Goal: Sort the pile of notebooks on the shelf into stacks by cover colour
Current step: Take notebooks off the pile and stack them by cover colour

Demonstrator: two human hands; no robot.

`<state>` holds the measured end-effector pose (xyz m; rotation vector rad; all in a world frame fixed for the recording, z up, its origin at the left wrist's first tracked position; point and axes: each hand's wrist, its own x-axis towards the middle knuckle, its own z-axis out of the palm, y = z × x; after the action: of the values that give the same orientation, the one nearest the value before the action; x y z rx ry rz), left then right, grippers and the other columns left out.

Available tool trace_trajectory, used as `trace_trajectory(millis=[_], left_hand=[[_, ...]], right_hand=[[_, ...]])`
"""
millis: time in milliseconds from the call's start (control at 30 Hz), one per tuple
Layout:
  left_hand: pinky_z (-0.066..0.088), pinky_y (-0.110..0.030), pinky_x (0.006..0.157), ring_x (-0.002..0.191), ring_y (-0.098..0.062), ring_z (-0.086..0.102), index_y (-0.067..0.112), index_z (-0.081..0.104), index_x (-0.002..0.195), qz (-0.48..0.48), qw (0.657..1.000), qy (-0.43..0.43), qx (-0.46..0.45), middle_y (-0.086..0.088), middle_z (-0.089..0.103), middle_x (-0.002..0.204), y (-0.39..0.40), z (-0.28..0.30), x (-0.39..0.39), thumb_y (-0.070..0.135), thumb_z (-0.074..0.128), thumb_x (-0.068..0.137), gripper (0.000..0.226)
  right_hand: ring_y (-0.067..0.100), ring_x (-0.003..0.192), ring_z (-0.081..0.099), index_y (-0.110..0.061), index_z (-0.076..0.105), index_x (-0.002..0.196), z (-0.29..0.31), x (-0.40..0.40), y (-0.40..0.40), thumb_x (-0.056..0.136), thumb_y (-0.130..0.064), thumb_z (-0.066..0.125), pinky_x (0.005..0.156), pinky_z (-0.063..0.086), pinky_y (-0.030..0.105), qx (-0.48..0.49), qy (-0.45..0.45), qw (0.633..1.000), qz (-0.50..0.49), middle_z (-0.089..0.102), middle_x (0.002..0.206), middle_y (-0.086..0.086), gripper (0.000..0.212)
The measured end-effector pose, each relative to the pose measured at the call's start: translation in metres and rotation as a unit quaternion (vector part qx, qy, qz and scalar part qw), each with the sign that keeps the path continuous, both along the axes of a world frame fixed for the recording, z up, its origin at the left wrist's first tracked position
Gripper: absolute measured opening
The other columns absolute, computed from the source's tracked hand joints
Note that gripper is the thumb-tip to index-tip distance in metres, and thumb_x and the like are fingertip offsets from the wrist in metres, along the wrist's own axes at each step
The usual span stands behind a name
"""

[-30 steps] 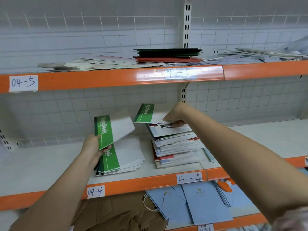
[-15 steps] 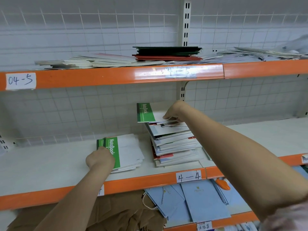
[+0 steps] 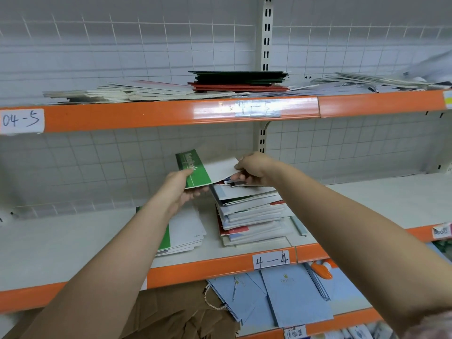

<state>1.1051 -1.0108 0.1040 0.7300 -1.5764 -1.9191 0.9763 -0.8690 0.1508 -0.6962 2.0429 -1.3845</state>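
Notebooks in a mixed pile [image 3: 249,214] sit near the middle of the white shelf [image 3: 61,243], whose orange front edge carries a handwritten label "4—4" [image 3: 271,259]. Left of the pile, just beside it, lies a lower stack of green-spined notebooks [image 3: 183,236], partly hidden by the left forearm. Above the pile both hands hold one green-and-white notebook [image 3: 208,171], tilted. The left hand [image 3: 179,189] grips its green spine end, thumb on top and fingers underneath. The right hand [image 3: 254,168] pinches its white far-right edge, fingers closed on the cover.
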Motion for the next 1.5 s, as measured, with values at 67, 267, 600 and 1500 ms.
trace_trajectory(millis=[67,267,600,1500], left_hand=[[0.047,-0.019,0.04,0.059,-0.024,0.066,0.005,0.047,0.109,0.047,0.998,0.039,0.024,-0.014,0.063,0.086,0.0,0.002,-0.002,0.004,0.04,0.097,0.015],[0.042,-0.02,0.038,0.071,-0.02,0.058,0.009,0.048,0.109,0.141,0.989,0.036,0.021,-0.008,0.06,0.09,-0.033,-0.011,0.029,0.007,0.04,0.093,0.019],[0.041,-0.028,0.056,0.064,-0.03,0.06,0.001,0.055,0.095,0.179,0.926,-0.298,-0.15,-0.018,0.063,0.079,-0.064,-0.087,0.082,0.007,0.045,0.089,0.013],[0.049,-0.031,0.06,0.077,-0.018,0.061,0.007,0.046,0.107,0.089,0.995,0.037,-0.002,-0.007,0.062,0.093,-0.004,-0.01,0.003,0.004,0.043,0.096,0.011]], right_hand=[[0.008,0.038,0.047,-0.006,0.054,0.086,-0.001,-0.006,0.002,0.096,-0.012,0.05,0.035,0.036,0.017,0.017,0.067,0.998,0.011,0.066,0.054,0.004,0.013],[0.021,0.081,0.054,-0.005,0.061,0.104,-0.003,-0.032,0.0,0.089,-0.036,0.062,0.069,0.044,0.029,0.142,0.326,0.93,-0.096,0.06,0.096,0.01,0.034],[0.028,0.123,0.048,-0.012,0.048,0.134,-0.009,-0.032,-0.007,0.073,-0.076,0.055,0.094,0.044,0.035,0.319,0.388,0.862,-0.061,0.051,0.135,0.01,0.089],[0.014,0.055,0.055,-0.012,0.058,0.09,-0.006,-0.02,0.003,0.096,-0.018,0.051,0.047,0.046,0.022,-0.005,0.17,0.985,-0.028,0.062,0.072,0.006,0.011]])
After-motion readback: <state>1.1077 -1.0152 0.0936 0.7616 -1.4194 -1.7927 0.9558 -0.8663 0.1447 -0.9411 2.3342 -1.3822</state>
